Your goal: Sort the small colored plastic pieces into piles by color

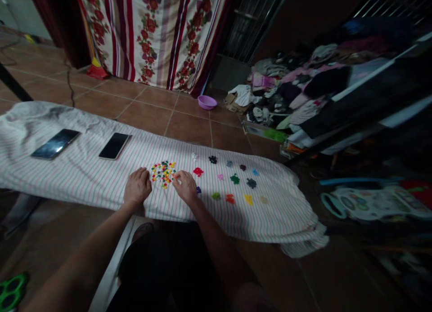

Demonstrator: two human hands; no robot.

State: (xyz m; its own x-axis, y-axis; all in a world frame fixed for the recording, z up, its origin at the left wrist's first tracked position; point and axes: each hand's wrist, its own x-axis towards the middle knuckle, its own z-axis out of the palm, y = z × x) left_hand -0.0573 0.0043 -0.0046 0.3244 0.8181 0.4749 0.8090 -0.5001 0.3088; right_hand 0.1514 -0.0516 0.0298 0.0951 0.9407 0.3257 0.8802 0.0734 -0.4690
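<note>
My left hand (137,186) rests knuckles up on the striped cloth (84,168), its fingers curled in, just left of a pile of small mixed-colour pieces (164,171). Nothing shows in it. At the right edge of that pile my right hand (186,187) has thumb and fingertips pinched together; what lies between them is too small to name. Farther right are little single-colour heaps, among them red pieces (198,171), black pieces (213,159), green pieces (235,179), orange pieces (230,198) and yellow pieces (248,199). My right hand partly covers a dark blue heap (198,190).
Two dark-screened devices, a tablet (56,144) and a phone (115,146), lie on the cloth at left. Beyond the cloth's edge are a tiled floor, a purple basin (207,102), a floral curtain (162,37) and a heap of clothes (290,87).
</note>
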